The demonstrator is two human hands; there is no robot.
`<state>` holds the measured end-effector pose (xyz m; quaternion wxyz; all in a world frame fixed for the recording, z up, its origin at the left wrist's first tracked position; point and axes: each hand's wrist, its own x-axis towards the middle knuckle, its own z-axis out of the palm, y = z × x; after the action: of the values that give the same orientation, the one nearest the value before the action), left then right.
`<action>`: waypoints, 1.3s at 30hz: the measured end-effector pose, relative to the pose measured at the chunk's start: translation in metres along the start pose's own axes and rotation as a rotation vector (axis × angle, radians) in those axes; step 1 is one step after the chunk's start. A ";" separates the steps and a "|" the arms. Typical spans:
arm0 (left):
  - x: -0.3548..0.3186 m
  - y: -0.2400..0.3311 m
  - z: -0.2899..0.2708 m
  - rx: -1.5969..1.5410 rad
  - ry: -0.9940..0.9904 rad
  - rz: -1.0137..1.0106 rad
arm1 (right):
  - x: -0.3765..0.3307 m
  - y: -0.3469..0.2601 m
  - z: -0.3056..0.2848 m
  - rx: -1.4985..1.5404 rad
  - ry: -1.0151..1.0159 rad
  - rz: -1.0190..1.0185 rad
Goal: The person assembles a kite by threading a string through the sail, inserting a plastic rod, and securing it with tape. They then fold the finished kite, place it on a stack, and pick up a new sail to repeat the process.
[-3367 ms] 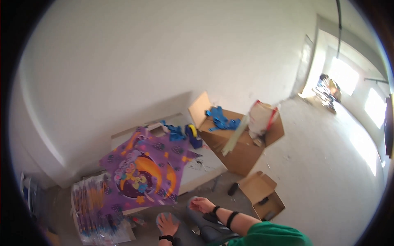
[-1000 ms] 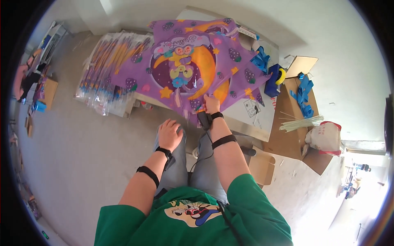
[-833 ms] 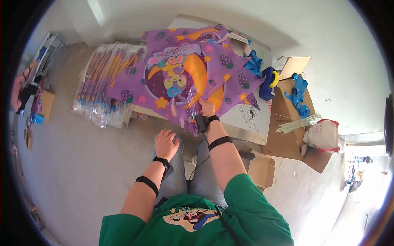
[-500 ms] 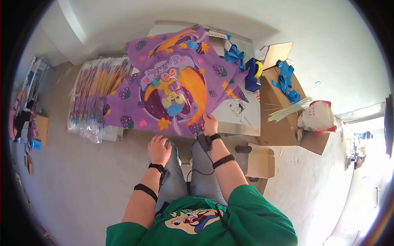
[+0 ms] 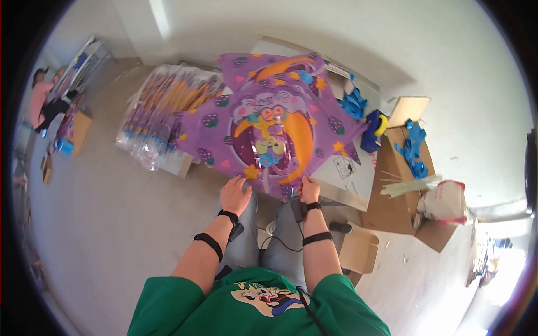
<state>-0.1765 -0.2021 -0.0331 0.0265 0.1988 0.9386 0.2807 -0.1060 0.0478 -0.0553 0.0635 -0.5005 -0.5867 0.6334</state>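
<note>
A glossy purple kite point(image 5: 300, 140) with a yellow-orange moon, cartoon figures, stars and berries lies spread over the table in front of me. Its near tip hangs over the table's edge toward my knees. My right hand point(image 5: 309, 191) is closed on that near edge, fingers curled and pinching the sheet. Just left of the tip, my left hand point(image 5: 235, 197) rests by my thigh, its fingers apart and nothing in them. Beneath the top kite, part of another similar purple kite point(image 5: 276, 66) shows at the far side.
Several kites in clear bags point(image 5: 168, 112) are piled at the left. On the right are a blue tape dispenser point(image 5: 372, 133), blue ribbon point(image 5: 414, 151), thin pale rods point(image 5: 412, 186), a cardboard box point(image 5: 386, 204) and a white-and-red bag point(image 5: 445, 203). A person point(image 5: 42, 98) is far left.
The whole scene has shifted right in the picture as my view turned left. My right hand keeps its pinch on the kite's near edge; my left hand stays apart from it.
</note>
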 end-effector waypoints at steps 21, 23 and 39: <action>0.094 -0.064 -0.010 -1.377 0.219 -0.831 | -0.019 -0.008 -0.010 -0.115 0.000 0.022; 0.103 -0.063 -0.014 -1.270 0.261 -0.977 | -0.016 -0.011 -0.003 -0.030 0.025 0.091; 0.130 -0.030 0.035 -0.735 0.519 -1.566 | -0.094 0.013 -0.129 0.052 0.064 0.463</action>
<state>-0.3012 -0.1567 -0.0707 0.0593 -0.5878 0.6328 0.5005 0.0381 0.0694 0.0113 -0.0519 -0.6399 -0.4372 0.6298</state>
